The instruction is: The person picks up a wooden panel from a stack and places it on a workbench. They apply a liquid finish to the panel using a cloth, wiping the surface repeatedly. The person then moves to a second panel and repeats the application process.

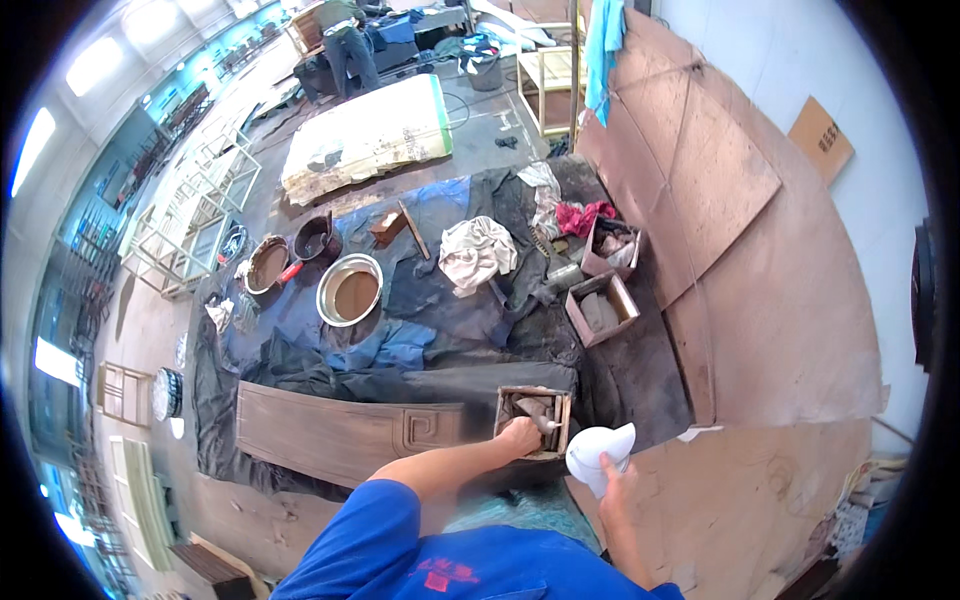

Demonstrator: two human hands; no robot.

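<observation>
My left hand (520, 437) is at the near left edge of a small wooden box (565, 410); its fingers look curled, and what they hold is too small to make out. Inside the box lie greyish, crumpled-looking pieces (535, 407). To the right of the box, my right hand (618, 485) is closed on a white cap (595, 455), thumb on its near side. The cap is held off the table's right front corner. Left of the box a long, curved brown wooden panel (330, 432) with a carved square spiral lies along the near edge.
Dark cloth and plastic cover the table (420, 385). On it stand a metal basin (350, 291) of brown liquid, two pots (318, 240), a white rag (478, 255) and two more boxes (602, 310). Brown boards (740, 330) lean at right. A person (347, 45) bends over far off.
</observation>
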